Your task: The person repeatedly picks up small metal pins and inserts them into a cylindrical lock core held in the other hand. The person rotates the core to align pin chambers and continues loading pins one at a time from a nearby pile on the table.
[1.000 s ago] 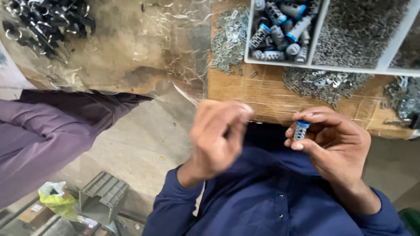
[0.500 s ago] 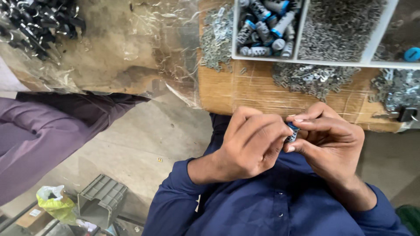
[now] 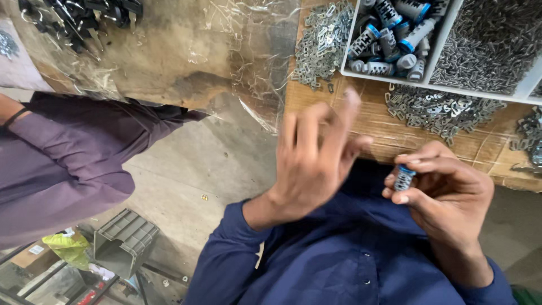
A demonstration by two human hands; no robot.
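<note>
The right hand (image 3: 446,192) pinches a small grey cylinder (image 3: 404,178) with a blue cap between thumb and fingertips, just off the wooden worktop (image 3: 389,121) edge. Its long axis stands nearly upright, blue end up. The left hand (image 3: 316,158), blurred, is spread and holds nothing.

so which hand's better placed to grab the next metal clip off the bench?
Left, probably. The left hand is open, empty and raised near the loose metal clips on the wooden bench. The right hand is busy pinching a small blue-capped cylinder.
</note>
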